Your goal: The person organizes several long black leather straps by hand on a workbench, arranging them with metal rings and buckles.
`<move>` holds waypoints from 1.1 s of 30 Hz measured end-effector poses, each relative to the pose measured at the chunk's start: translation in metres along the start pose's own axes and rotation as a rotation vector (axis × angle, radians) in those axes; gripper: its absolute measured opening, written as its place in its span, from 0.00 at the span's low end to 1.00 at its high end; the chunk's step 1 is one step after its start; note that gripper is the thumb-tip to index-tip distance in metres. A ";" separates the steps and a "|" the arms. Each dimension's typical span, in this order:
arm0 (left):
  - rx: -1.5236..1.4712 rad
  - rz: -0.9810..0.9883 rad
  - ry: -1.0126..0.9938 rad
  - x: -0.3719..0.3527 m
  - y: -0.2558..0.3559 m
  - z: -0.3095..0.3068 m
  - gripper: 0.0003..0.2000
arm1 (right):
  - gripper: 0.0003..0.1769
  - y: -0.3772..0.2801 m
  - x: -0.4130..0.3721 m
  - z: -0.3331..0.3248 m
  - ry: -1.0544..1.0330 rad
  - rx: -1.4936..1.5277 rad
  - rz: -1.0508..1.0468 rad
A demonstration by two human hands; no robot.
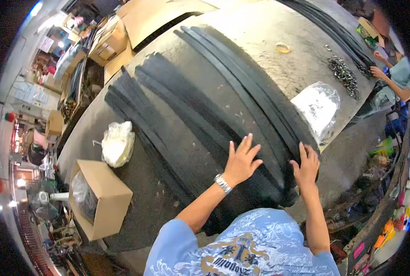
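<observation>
Long black strips [191,106] lie in several bundles across a dark table; their exact kind cannot be told. My left hand [242,161] rests with fingers spread at one of the middle bundles and grips nothing. Over by the right-hand bundle [255,96], my right hand [307,166] touches the strips near their close end, its thumb apart from the fingers. A clear plastic bag with white contents [317,108] lies beyond my right hand. The near ends of the strips are partly hidden by my arms and shirt.
An open cardboard box [111,202] and a white plastic bag [118,144] stand at the left. A tape roll [282,47] and a pile of small metal pieces [344,78] lie farther off. At the right, a co-worker's hands [378,71] are at more black strips [333,27].
</observation>
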State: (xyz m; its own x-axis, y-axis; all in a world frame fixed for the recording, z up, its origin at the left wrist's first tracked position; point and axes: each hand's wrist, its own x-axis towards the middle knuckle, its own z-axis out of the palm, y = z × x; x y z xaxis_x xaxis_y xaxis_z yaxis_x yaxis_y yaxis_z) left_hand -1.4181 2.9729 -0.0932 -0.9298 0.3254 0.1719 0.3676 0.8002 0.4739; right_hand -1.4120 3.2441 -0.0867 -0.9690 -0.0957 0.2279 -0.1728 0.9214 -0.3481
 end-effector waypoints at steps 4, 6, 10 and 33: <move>0.125 -0.072 -0.196 -0.025 0.008 0.004 0.35 | 0.33 -0.035 -0.005 -0.012 -0.106 0.056 -0.103; 0.106 -0.095 -0.209 -0.031 0.008 -0.002 0.35 | 0.31 -0.035 -0.022 0.003 -0.306 0.202 -0.124; 0.134 -0.078 -0.173 -0.033 0.007 -0.006 0.35 | 0.30 -0.052 -0.043 0.004 -0.266 0.153 -0.104; 0.223 -0.015 -0.052 -0.035 -0.046 0.009 0.26 | 0.23 0.006 0.034 0.030 -0.448 0.609 0.299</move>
State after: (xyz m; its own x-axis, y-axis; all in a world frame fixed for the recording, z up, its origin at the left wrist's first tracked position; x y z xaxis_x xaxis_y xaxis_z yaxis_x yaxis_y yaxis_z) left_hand -1.4019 2.9292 -0.1289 -0.9353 0.3333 0.1188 0.3535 0.8948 0.2726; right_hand -1.4513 3.2351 -0.1082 -0.9458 -0.1383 -0.2938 0.1639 0.5778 -0.7996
